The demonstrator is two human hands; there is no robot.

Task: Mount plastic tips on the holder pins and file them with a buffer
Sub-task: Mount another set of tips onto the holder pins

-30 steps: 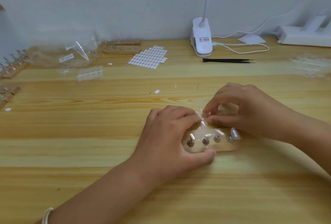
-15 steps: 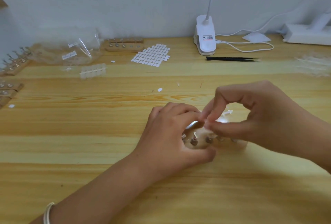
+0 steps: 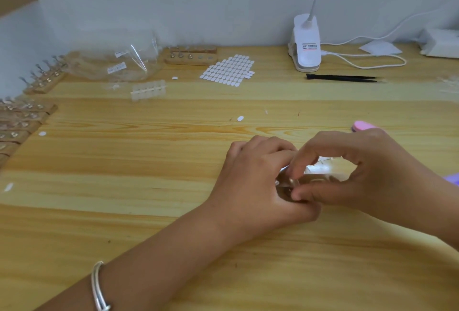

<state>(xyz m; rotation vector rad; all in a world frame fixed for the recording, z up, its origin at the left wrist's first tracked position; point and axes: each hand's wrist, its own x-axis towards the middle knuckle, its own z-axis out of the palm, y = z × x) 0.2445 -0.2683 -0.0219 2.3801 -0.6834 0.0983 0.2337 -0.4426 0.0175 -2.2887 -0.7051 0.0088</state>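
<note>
The small wooden holder (image 3: 323, 177) lies on the table at centre right, mostly hidden under both hands. My left hand (image 3: 255, 181) grips its left end, thumb against the near side. My right hand (image 3: 367, 174) arches over the holder, and its forefinger and thumb pinch a clear plastic tip (image 3: 291, 182) at the leftmost pins. Whether the tip sits on a pin is hidden. A clear strip of tips (image 3: 321, 167) shows just behind the holder. The pink buffer (image 3: 363, 125) lies beyond my right hand.
Several more wooden holders with pins stand at the left edge (image 3: 27, 117) and at the back (image 3: 191, 57). A sheet of white adhesive tabs (image 3: 228, 70), plastic bags (image 3: 116, 64), a tip strip (image 3: 149, 90), black tweezers (image 3: 344, 78) and a clip lamp (image 3: 306, 45) lie behind.
My right hand lifted from behind the holder, then brought its pinch down to the holder's left end, covering the pins. The left hand kept its grip. The view shifted, showing the buffer.
</note>
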